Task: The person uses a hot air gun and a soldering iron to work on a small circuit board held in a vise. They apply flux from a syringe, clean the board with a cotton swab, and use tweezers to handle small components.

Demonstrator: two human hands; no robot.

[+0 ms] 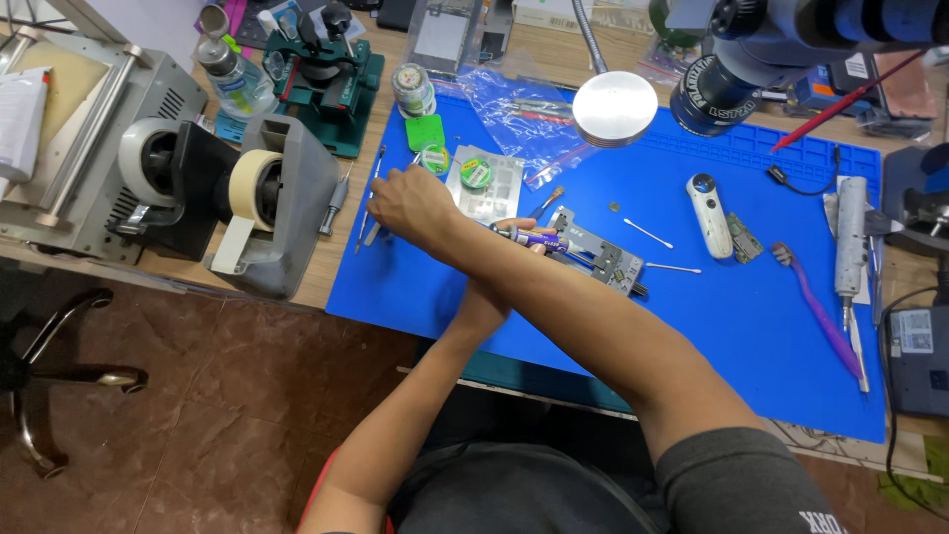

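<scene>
The right hand [410, 203] reaches far left across the blue mat [751, 307], grip clenched around tweezers [374, 198]; the left hand [514, 242] grasps a purple syringe [534, 237].

A work mat [445, 287] lies on the bench. Left of it stands a tape dispenser [262, 213], with a machine [94, 148] further left. On the mat, a metal holder [598, 259] sits mid-way; a toothbrush [819, 311] lies far right. A microscope [751, 49] hangs behind.
</scene>
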